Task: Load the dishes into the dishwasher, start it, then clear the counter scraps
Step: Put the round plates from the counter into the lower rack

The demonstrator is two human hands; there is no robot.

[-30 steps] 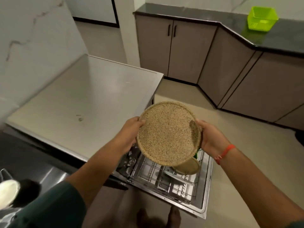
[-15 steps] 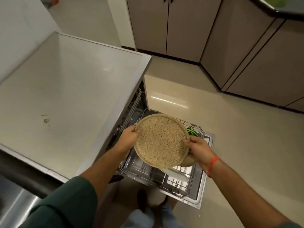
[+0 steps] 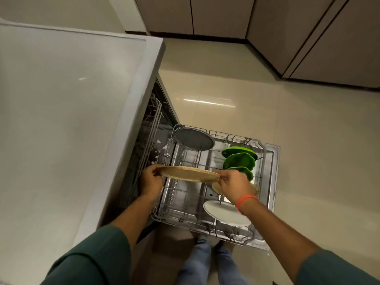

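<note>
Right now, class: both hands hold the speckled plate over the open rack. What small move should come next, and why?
Probably lower the speckled plate edge-first into the bare tines of the rack beneath it. The left hand and right hand pinch its opposite rims, and the gray plate and green plates already stand slotted elsewhere.

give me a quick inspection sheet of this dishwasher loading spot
surface: grey counter beside the open dishwasher, bare where seen
job's things: speckled tan plate held over the pulled-out rack; in the rack a grey plate, green plates, a white plate
clutter: nothing seen
grippers: left hand and right hand each grip the tan plate's rim
cables: nothing seen
surroundings: beige floor, brown cabinets
</note>
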